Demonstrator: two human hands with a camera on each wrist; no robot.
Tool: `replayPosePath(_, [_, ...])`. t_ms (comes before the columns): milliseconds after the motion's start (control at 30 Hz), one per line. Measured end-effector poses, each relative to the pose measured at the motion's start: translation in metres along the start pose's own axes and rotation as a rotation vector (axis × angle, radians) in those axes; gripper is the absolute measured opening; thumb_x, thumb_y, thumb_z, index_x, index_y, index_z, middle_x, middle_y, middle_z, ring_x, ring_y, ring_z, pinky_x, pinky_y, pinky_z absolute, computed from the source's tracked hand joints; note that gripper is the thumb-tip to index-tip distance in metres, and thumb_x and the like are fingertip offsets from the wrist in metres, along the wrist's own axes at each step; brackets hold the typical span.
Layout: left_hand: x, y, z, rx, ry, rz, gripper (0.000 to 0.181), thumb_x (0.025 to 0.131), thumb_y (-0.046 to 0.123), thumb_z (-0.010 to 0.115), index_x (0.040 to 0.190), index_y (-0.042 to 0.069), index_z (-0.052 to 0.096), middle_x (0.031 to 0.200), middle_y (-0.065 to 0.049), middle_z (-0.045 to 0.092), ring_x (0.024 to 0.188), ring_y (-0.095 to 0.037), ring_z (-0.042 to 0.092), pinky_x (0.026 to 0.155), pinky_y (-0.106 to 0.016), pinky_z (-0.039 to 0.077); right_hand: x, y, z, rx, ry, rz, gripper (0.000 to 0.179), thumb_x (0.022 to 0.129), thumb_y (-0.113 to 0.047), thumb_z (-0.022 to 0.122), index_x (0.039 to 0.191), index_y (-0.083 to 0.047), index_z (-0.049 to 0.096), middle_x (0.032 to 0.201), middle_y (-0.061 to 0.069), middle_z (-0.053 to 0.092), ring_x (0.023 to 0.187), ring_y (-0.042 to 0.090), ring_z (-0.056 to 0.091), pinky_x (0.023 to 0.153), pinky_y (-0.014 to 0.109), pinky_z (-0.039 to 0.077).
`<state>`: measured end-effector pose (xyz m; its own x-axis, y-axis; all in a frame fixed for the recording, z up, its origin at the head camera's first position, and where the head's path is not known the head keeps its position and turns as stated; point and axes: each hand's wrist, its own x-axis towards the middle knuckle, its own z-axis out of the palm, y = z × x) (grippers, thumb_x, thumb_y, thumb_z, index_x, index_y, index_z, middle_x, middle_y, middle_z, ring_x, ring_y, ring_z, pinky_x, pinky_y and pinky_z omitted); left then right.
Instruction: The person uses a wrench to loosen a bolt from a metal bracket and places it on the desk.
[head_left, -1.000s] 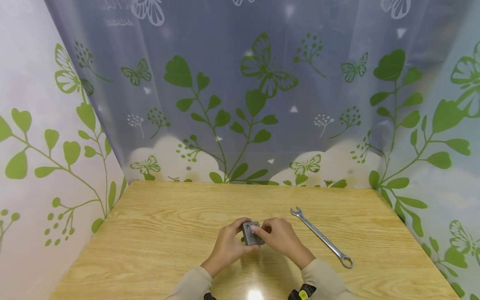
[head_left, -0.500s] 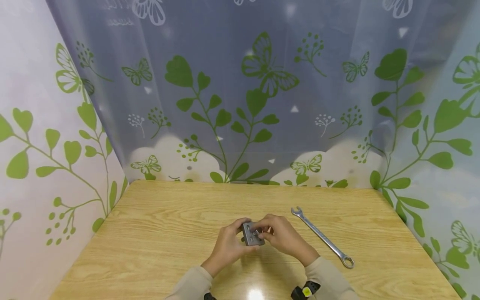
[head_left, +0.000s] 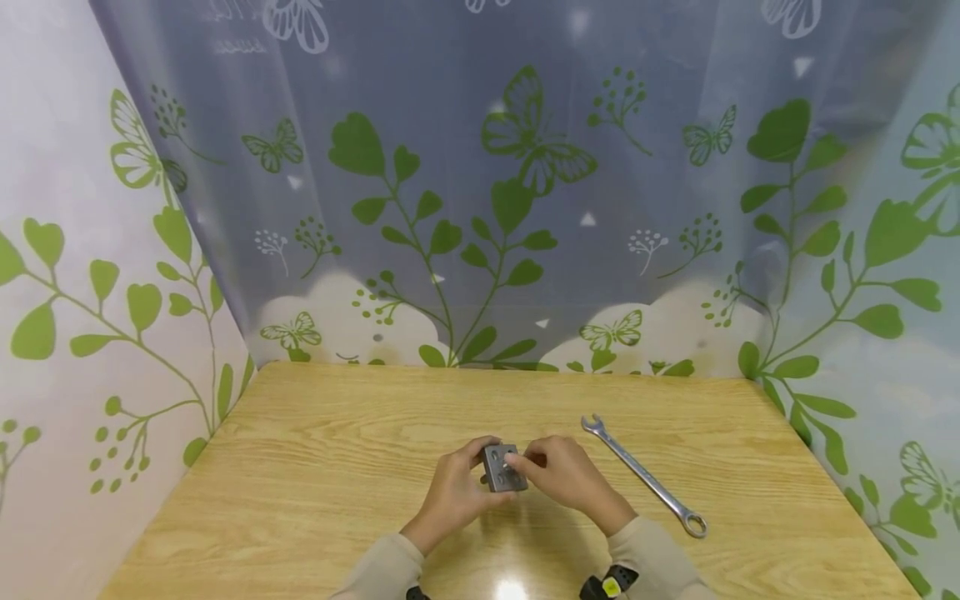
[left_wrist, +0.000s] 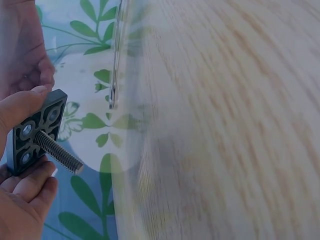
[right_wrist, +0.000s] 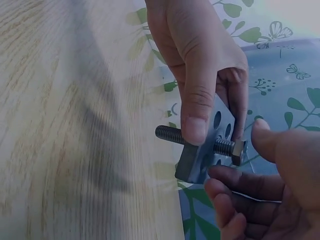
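Note:
My left hand grips the edges of a small grey square plate between thumb and fingers, above the table. The plate has a hole near each corner. A hex bolt passes through its middle, with the head and some bare thread on one side. In the left wrist view the long threaded shank sticks out of the plate's ribbed face. My right hand is at the bolt head, thumb and bent fingers spread around it with a visible gap. Its thumb hides the head in the head view.
A combination wrench lies on the wooden table, right of my hands, its ring end nearer me. Curtains printed with leaves and butterflies hang behind and at both sides.
Half a second ago my right thumb and fingers were at the bolt head with the thumb lower. Now the thumb lies higher across it. My left hand and the plate stay nearly in place.

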<state>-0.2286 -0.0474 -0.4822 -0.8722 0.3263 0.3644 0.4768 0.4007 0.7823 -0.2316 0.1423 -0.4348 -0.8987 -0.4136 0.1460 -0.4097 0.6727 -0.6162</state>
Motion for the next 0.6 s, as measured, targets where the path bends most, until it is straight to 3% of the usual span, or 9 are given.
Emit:
replayPosePath(100, [-0.0005, 0.0012, 0.0011, -0.005, -0.003, 0.007, 0.067, 0.068, 0.013, 0.087, 0.126, 0.001, 0.056, 0.12, -0.014, 0.065, 0.112, -0.026, 0.063, 0.094, -0.032, 0.052, -0.0005, 0.0009, 0.0017, -0.011, 0.009, 0.03, 0.041, 0.097, -0.041, 0.055, 0.076, -0.008, 0.07, 0.061, -0.005, 0.055, 0.049, 0.007, 0.043, 0.043, 0.021, 0.037])
replayPosePath(200, [-0.0013, 0.001, 0.001, -0.006, -0.008, 0.005, 0.066, 0.069, 0.013, 0.087, 0.126, 0.001, 0.056, 0.12, -0.014, 0.065, 0.112, -0.026, 0.063, 0.094, -0.032, 0.052, -0.0004, 0.0002, 0.0031, 0.002, 0.011, 0.034, 0.041, 0.096, -0.041, 0.056, 0.076, -0.008, 0.069, 0.061, -0.005, 0.056, 0.048, 0.007, 0.044, 0.042, 0.021, 0.038])
replayPosePath(333, [-0.0019, 0.0004, 0.0011, -0.004, -0.005, -0.004, 0.067, 0.068, 0.013, 0.087, 0.126, 0.001, 0.056, 0.119, -0.014, 0.065, 0.111, -0.027, 0.063, 0.093, -0.034, 0.053, -0.0009, 0.0003, 0.0024, 0.001, 0.002, 0.001, 0.029, 0.093, -0.037, 0.062, 0.083, -0.01, 0.069, 0.069, -0.006, 0.06, 0.056, 0.007, 0.049, 0.048, 0.022, 0.043])
replayPosePath(467, [-0.0016, -0.0005, 0.001, 0.002, 0.005, -0.004, 0.066, 0.067, 0.012, 0.088, 0.125, 0.002, 0.057, 0.119, -0.015, 0.066, 0.111, -0.028, 0.063, 0.093, -0.036, 0.053, -0.0005, 0.0017, -0.0004, 0.001, -0.01, -0.069, 0.017, 0.088, -0.022, 0.069, 0.097, -0.008, 0.07, 0.079, -0.005, 0.064, 0.066, 0.005, 0.055, 0.058, 0.021, 0.049])
replayPosePath(600, [-0.0008, -0.0006, 0.0011, 0.011, 0.006, 0.002, 0.067, 0.066, 0.013, 0.088, 0.124, 0.0, 0.057, 0.118, -0.016, 0.066, 0.109, -0.028, 0.064, 0.092, -0.035, 0.053, 0.0004, 0.003, -0.0039, -0.011, -0.013, -0.129, 0.023, 0.083, -0.008, 0.073, 0.106, -0.008, 0.071, 0.086, -0.003, 0.067, 0.072, 0.005, 0.057, 0.063, 0.021, 0.051])
